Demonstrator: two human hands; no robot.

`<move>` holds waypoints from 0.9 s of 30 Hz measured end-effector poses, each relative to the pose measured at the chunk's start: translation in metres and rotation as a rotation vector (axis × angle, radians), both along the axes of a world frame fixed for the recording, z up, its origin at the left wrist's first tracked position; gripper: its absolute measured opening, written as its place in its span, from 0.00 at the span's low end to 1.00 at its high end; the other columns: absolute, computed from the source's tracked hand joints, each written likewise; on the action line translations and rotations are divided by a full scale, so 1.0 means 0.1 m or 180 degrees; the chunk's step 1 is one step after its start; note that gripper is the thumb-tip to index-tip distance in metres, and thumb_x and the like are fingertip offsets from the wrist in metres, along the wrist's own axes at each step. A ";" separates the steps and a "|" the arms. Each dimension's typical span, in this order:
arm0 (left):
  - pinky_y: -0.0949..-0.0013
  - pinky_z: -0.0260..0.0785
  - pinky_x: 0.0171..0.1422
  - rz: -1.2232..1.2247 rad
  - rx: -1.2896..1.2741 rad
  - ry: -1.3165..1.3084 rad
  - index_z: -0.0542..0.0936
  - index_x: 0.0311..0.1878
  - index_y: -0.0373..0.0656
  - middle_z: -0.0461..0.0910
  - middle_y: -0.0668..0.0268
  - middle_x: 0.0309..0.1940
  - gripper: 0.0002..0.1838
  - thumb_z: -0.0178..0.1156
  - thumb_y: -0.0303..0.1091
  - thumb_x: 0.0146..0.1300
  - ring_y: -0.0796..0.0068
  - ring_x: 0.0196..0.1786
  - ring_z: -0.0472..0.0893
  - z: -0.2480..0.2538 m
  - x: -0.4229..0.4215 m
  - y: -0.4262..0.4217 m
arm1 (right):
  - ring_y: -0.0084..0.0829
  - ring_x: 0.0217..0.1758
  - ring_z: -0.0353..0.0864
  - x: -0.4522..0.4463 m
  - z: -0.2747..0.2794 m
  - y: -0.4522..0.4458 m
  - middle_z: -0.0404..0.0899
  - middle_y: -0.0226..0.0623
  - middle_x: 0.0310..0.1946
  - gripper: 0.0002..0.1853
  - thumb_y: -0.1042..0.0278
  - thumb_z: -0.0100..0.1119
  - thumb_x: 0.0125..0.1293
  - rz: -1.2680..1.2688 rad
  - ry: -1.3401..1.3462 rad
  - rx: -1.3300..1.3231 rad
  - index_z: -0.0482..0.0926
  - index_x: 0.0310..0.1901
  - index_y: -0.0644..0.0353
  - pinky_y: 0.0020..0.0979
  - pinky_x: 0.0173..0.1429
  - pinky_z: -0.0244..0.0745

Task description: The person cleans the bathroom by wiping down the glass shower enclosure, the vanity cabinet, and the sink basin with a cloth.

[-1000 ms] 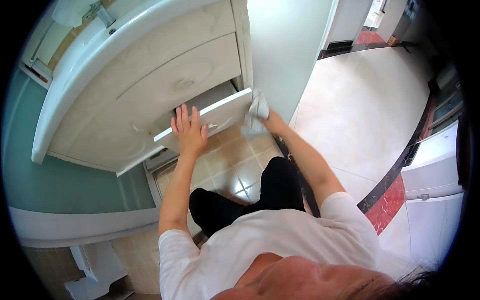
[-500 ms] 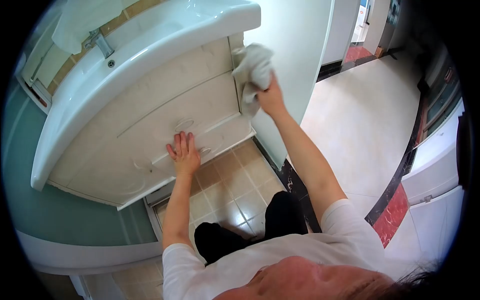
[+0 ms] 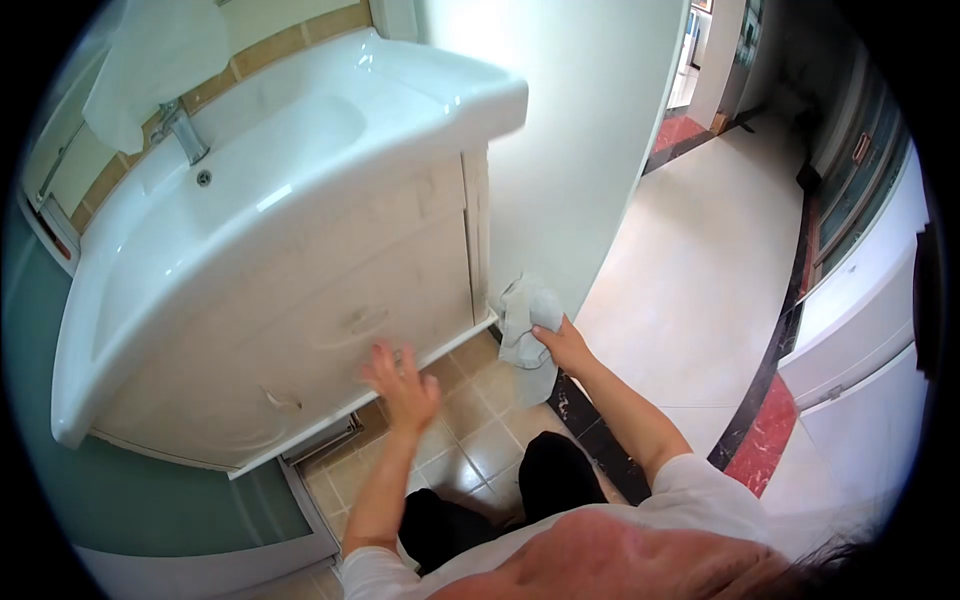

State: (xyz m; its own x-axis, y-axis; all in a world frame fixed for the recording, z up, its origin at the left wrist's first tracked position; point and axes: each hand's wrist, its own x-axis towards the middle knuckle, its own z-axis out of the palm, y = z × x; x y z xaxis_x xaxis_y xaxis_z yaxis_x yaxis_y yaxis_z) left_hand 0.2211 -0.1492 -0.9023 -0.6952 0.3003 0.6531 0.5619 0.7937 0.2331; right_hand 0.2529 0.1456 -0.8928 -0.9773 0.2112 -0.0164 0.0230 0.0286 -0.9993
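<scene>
A cream vanity cabinet with curved front panels sits beneath a white washbasin. My left hand is at the lower front of the cabinet, near a round handle; its fingers are spread and slightly blurred, and I cannot tell whether they touch the panel. To the right, just off the cabinet's lower right corner, my right hand grips a crumpled pale grey cloth. The cloth hangs down over the floor beside the door panel.
A chrome faucet stands at the back of the basin. A pale door rises right of the cabinet. Beige tiles lie under my knees, and a dark stone threshold borders a light hallway floor.
My right hand has brought the cloth down from the cabinet's upper right side to beside its lower corner. My left hand has shifted slightly right and down, away from the handle.
</scene>
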 end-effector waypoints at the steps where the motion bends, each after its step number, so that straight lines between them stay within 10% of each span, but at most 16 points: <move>1: 0.39 0.32 0.71 -0.0351 0.0255 -0.0400 0.58 0.67 0.36 0.44 0.42 0.69 0.40 0.57 0.43 0.52 0.42 0.73 0.43 0.02 0.15 0.16 | 0.29 0.58 0.71 0.06 0.23 -0.02 0.73 0.43 0.54 0.27 0.67 0.57 0.61 -0.0093 0.0049 -0.0338 0.64 0.61 0.65 0.32 0.62 0.64; 6: 0.58 0.43 0.73 -0.1706 0.2848 -0.2232 0.57 0.67 0.33 0.52 0.47 0.68 0.38 0.57 0.43 0.58 0.52 0.71 0.51 0.59 0.57 1.03 | 0.37 0.52 0.76 0.53 1.42 -0.26 0.78 0.44 0.47 0.24 0.63 0.61 0.59 0.1052 -0.0487 0.1277 0.71 0.56 0.63 0.36 0.58 0.68; 8: 0.65 0.58 0.66 -0.1874 0.4290 -0.4921 0.60 0.66 0.39 0.65 0.59 0.62 0.30 0.54 0.33 0.61 0.65 0.64 0.65 1.13 0.70 1.15 | 0.41 0.55 0.74 0.73 1.62 -0.42 0.75 0.45 0.51 0.25 0.65 0.63 0.57 0.1123 0.0261 0.1512 0.71 0.56 0.62 0.36 0.59 0.66; 9: 0.65 0.58 0.66 -0.1865 0.4316 -0.4937 0.60 0.66 0.39 0.65 0.59 0.62 0.30 0.54 0.33 0.61 0.65 0.64 0.65 1.29 0.73 1.21 | 0.42 0.55 0.73 0.81 1.74 -0.43 0.74 0.44 0.52 0.25 0.66 0.63 0.56 0.0985 0.0600 0.1573 0.71 0.56 0.62 0.37 0.60 0.66; 12: 0.69 0.62 0.62 -0.1736 0.4654 -0.4850 0.64 0.62 0.34 0.72 0.63 0.56 0.27 0.56 0.34 0.62 0.71 0.58 0.70 1.74 0.72 1.37 | 0.39 0.52 0.75 0.98 2.17 -0.13 0.73 0.43 0.52 0.25 0.71 0.61 0.58 0.0982 -0.0302 0.1256 0.69 0.58 0.61 0.34 0.57 0.68; 17: 0.69 0.61 0.61 -0.2548 0.4187 -0.3622 0.66 0.60 0.35 0.71 0.61 0.53 0.27 0.59 0.32 0.59 0.71 0.55 0.71 2.87 0.61 1.64 | 0.32 0.52 0.75 0.95 3.40 0.65 0.71 0.40 0.55 0.22 0.75 0.45 0.68 -0.0838 0.0966 0.1133 0.62 0.64 0.63 0.30 0.54 0.70; 23: 0.43 0.43 0.69 -0.2131 0.2578 -0.0345 0.68 0.61 0.39 0.49 0.40 0.67 0.31 0.62 0.33 0.52 0.33 0.67 0.49 3.91 0.02 2.53 | 0.40 0.68 0.60 0.46 4.99 1.04 0.57 0.44 0.67 0.37 0.48 0.47 0.68 -0.0968 0.2378 0.1690 0.46 0.71 0.57 0.39 0.66 0.57; 27: 0.39 0.43 0.69 -0.1601 0.2692 -0.0103 0.69 0.61 0.43 0.49 0.40 0.67 0.31 0.62 0.37 0.52 0.31 0.67 0.48 4.34 -0.24 2.86 | 0.40 0.73 0.50 0.03 5.56 0.96 0.49 0.41 0.71 0.38 0.43 0.41 0.69 -0.0928 0.2847 0.1622 0.42 0.72 0.55 0.43 0.70 0.47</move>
State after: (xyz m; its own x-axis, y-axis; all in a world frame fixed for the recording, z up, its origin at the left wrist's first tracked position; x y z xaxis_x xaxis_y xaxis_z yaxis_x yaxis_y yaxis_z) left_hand 0.1974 0.1368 -0.4678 -0.6357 0.0085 0.7719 0.7718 0.0281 0.6353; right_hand 0.2558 0.2421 -0.3370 -0.5012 0.2183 0.8374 -0.6389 0.5592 -0.5282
